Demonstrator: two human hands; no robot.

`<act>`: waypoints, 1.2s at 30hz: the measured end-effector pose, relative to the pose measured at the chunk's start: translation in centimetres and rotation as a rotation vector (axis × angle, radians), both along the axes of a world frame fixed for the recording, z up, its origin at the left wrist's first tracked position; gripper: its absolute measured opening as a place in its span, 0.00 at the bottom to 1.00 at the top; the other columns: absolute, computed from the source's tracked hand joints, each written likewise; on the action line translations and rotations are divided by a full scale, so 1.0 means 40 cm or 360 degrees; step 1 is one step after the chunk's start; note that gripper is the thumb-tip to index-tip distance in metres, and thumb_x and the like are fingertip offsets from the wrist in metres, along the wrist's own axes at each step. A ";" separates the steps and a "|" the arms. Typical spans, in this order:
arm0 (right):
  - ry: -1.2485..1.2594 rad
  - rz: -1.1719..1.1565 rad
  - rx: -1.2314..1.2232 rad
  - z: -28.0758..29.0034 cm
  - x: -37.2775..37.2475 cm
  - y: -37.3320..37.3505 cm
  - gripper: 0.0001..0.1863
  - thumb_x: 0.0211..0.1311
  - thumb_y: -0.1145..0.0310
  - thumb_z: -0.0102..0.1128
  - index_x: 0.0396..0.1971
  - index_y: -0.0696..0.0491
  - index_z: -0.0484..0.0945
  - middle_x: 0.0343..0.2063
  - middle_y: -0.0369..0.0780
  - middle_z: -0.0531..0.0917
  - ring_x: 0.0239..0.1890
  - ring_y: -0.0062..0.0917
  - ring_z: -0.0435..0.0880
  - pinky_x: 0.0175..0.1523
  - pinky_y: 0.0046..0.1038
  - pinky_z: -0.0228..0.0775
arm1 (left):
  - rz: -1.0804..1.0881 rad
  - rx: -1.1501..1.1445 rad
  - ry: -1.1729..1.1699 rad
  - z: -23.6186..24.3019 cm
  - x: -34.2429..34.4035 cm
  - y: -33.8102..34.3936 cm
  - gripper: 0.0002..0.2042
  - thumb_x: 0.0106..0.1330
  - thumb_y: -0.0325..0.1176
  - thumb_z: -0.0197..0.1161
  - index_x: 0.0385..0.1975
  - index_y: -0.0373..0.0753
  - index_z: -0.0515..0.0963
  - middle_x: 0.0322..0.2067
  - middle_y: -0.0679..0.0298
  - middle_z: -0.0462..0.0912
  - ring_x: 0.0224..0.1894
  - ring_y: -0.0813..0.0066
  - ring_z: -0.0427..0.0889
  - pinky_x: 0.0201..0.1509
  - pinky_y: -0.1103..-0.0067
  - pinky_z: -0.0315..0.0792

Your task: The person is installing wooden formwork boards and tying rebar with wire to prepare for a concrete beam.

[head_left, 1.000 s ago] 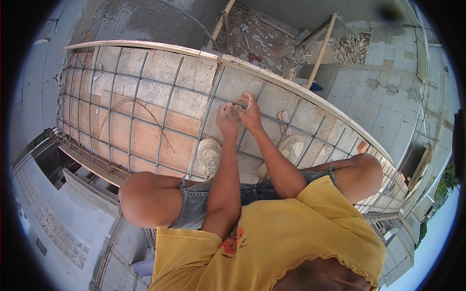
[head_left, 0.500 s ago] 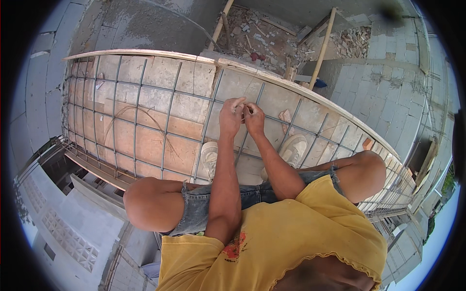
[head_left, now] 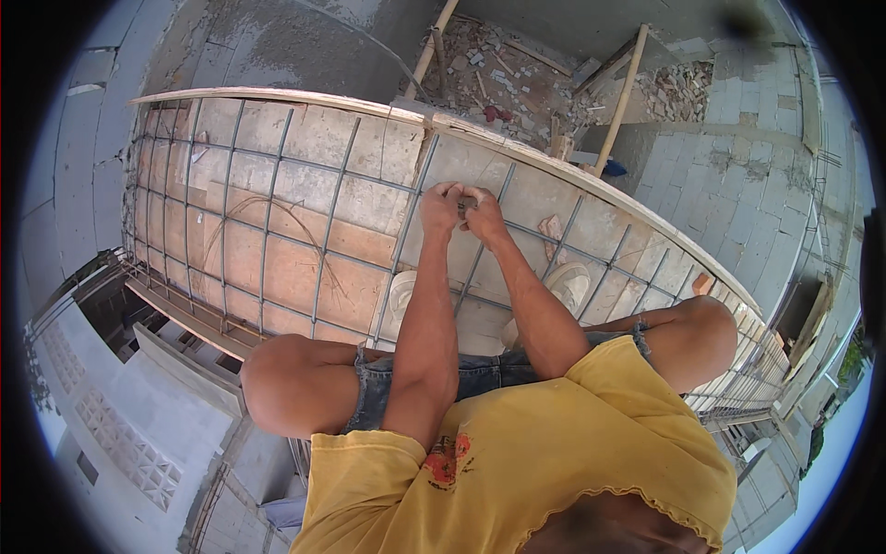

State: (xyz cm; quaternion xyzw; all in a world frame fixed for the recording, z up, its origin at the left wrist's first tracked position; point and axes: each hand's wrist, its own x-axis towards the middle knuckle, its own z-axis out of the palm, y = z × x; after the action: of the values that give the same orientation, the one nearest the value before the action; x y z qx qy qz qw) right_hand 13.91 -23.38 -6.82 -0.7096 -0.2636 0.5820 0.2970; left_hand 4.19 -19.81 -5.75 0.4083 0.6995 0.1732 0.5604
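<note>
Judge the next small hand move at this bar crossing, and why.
Probably another twist. Both the left hand and right hand pinch together at one crossing of the steel bar grid, apparently on thin wire too small to make out, so the tie looks unfinished.

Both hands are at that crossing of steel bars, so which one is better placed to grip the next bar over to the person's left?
Probably the left hand: it sits on the left side of the crossing in the rebar grid, nearest those bars, while the right hand would have to cross over it.

Yellow shirt (head_left: 554,452) with a red-orange print on the chest, faded blue denim shorts (head_left: 461,379). Dark grey rebar grid (head_left: 277,231) over tan and pale grey boards (head_left: 286,268). White shoes (head_left: 568,282).
</note>
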 end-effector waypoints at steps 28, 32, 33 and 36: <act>0.0299 -0.0972 0.0263 -0.047 -0.062 -0.079 0.19 0.68 0.68 0.53 0.54 0.62 0.69 0.38 0.44 0.81 0.36 0.27 0.82 0.39 0.26 0.75 | 0.0299 0.0436 0.0223 0.072 0.011 -0.073 0.13 0.64 0.34 0.57 0.48 0.39 0.75 0.37 0.57 0.84 0.41 0.57 0.83 0.46 0.69 0.74; 0.0346 -0.1200 0.0159 -0.081 -0.044 -0.060 0.17 0.67 0.72 0.55 0.52 0.64 0.69 0.36 0.43 0.82 0.34 0.26 0.82 0.39 0.25 0.76 | -0.0203 0.0096 0.0232 0.027 0.017 -0.032 0.16 0.64 0.39 0.56 0.49 0.39 0.77 0.40 0.56 0.84 0.44 0.57 0.82 0.48 0.67 0.73; 0.0342 -0.1198 0.0163 -0.097 -0.045 -0.055 0.17 0.67 0.72 0.55 0.52 0.64 0.69 0.36 0.43 0.82 0.34 0.26 0.82 0.39 0.25 0.76 | -0.0202 0.0099 0.0227 0.008 0.021 -0.030 0.16 0.64 0.39 0.56 0.49 0.39 0.77 0.40 0.56 0.84 0.44 0.57 0.82 0.48 0.67 0.73; 0.0045 -0.1122 0.0237 -0.102 -0.062 -0.029 0.14 0.67 0.72 0.55 0.47 0.65 0.72 0.36 0.42 0.82 0.35 0.27 0.83 0.41 0.26 0.77 | -0.0323 0.0188 0.0220 -0.026 0.029 -0.016 0.17 0.64 0.40 0.53 0.48 0.38 0.78 0.41 0.54 0.84 0.44 0.56 0.82 0.50 0.68 0.73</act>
State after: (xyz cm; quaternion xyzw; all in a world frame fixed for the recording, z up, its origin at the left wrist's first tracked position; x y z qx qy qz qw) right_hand 11.43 -24.54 -10.89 -0.7251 -0.0399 0.4329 0.5340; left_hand 5.34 -20.47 -6.81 0.5202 0.6801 0.1281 0.5004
